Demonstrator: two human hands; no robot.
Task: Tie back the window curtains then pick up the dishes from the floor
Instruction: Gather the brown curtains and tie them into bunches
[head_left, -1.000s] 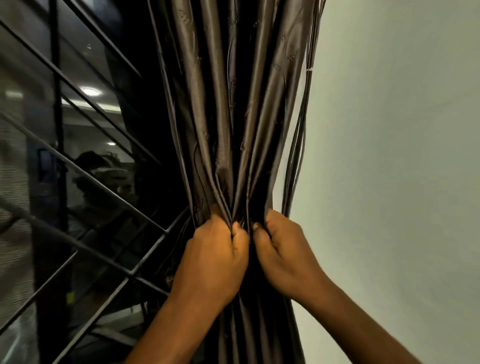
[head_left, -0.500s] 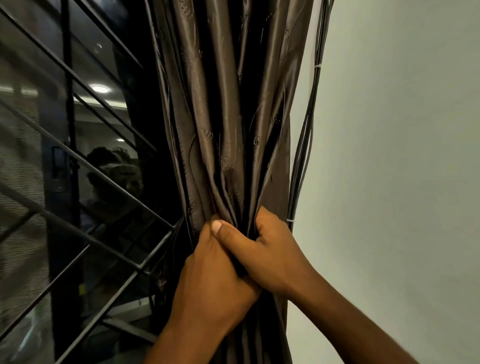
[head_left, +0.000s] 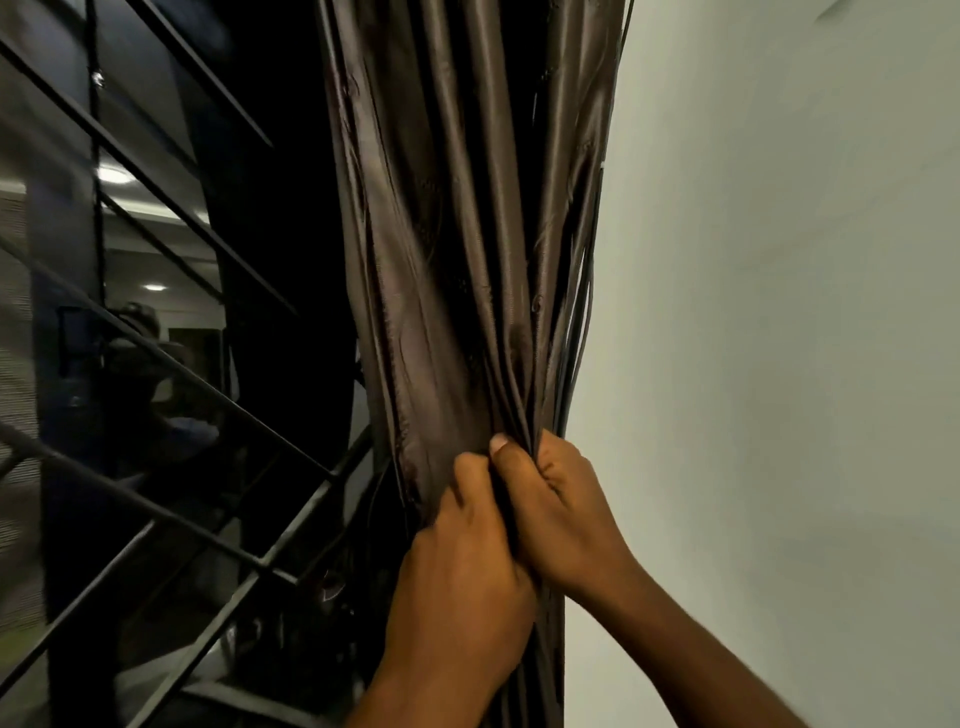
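Both hands, left hand (head_left: 457, 566) and right hand (head_left: 558, 514), grip the bunched curtain (head_left: 457, 260).

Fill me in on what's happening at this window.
A person is bunching a brown curtain beside the wall. Both hands hold the gathered folds in a tight grip: the left hand and the right hand are pressed against each other, the right thumb lying over the fabric. Thin dark cords hang along the curtain's right edge. No tie shows around the bunch yet. Dark window bars lie to the left. No dishes are in view.
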